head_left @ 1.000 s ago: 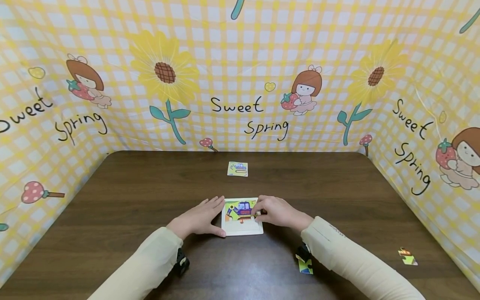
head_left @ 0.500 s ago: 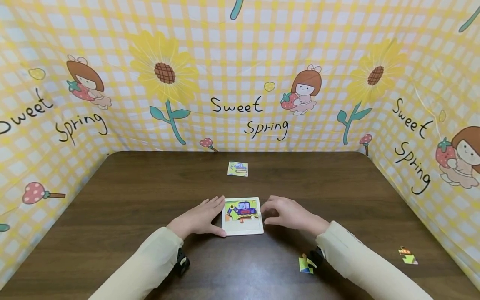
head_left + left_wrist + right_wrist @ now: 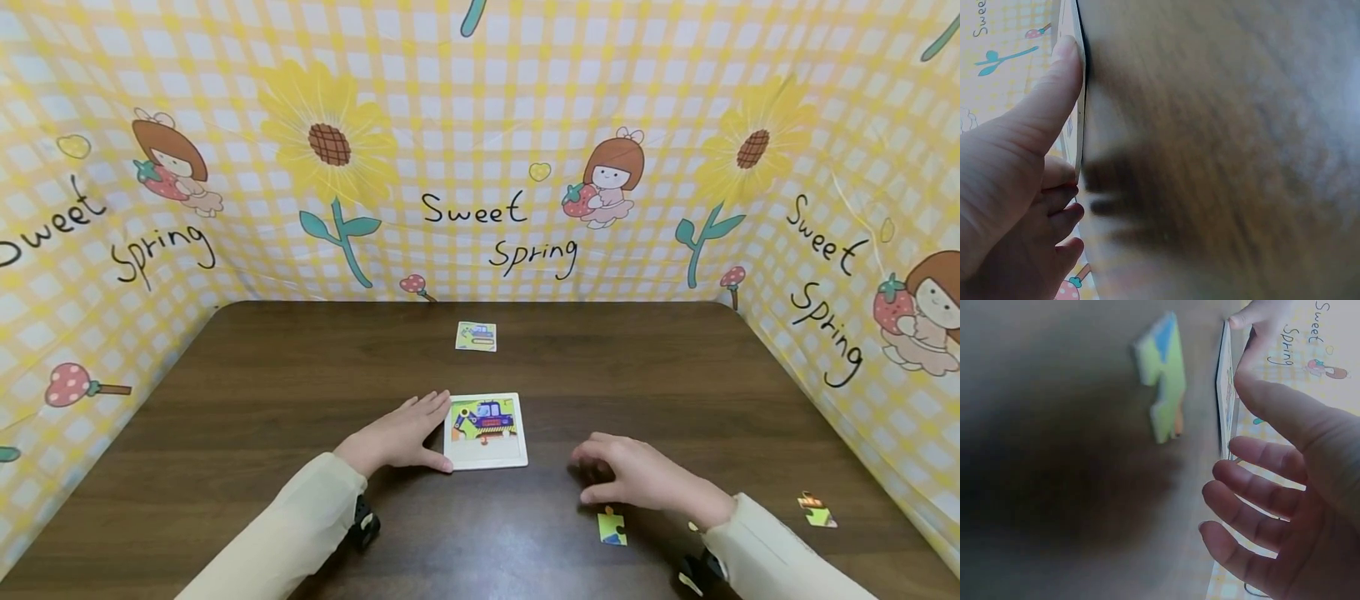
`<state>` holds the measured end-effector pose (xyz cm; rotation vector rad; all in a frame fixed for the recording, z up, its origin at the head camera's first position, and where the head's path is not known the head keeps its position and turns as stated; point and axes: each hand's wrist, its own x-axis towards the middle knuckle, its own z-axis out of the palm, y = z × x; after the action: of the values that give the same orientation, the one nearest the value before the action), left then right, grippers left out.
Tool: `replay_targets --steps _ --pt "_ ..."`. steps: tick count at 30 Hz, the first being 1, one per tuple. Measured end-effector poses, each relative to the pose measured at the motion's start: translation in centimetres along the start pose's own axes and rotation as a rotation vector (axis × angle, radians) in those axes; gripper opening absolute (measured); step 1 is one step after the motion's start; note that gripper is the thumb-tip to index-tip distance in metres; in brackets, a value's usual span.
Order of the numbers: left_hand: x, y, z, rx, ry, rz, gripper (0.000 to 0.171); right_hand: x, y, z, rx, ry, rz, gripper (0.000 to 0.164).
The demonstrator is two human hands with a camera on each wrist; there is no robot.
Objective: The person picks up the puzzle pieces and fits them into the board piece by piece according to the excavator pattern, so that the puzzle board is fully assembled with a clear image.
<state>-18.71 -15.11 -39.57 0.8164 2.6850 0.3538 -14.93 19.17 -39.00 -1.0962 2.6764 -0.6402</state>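
Note:
A white puzzle tray point(image 3: 483, 455) lies mid-table with a digger picture filling its upper part; its lower strip is bare. My left hand point(image 3: 397, 433) rests along the tray's left side, thumb near the front corner and fingers extended toward the back corner. To the right, my right hand point(image 3: 637, 471) is above the table with fingers loosely bent and nothing in them. Just in front of its thumb lies a green-and-blue puzzle piece point(image 3: 612, 527), also seen as a green piece point(image 3: 1169, 375) in the right wrist view.
A small digger picture card point(image 3: 476, 336) lies behind the tray. Farther right is an orange-and-green puzzle piece point(image 3: 817, 510). Another yellowish piece point(image 3: 693, 527) is mostly hidden by my right sleeve. A checked cloth point(image 3: 480, 125) walls the table's back and sides.
My right hand has left the tray's right side and moved right and toward me, near the green-and-blue puzzle piece. My left hand stays against the tray.

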Motion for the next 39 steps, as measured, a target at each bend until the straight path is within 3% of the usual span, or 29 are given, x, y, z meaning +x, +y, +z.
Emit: replay_targets --steps 8,14,30,39 --pt "0.0 0.2 -0.1 0.012 -0.007 -0.018 0.094 -3.5 -0.1 0.7 -0.011 0.048 0.005 0.034" --pt "-0.2 0.3 -0.3 -0.005 -0.008 -0.016 0.094 -5.0 -0.3 1.3 -0.040 0.071 -0.026 0.033" --pt "0.0 0.2 -0.2 -0.006 -0.001 -0.011 0.094 -5.4 0.1 2.0 -0.116 0.169 -0.108 0.030" --pt "0.0 0.2 -0.1 -0.007 -0.005 -0.015 0.094 -5.1 0.0 1.7 -0.065 0.141 -0.078 0.027"
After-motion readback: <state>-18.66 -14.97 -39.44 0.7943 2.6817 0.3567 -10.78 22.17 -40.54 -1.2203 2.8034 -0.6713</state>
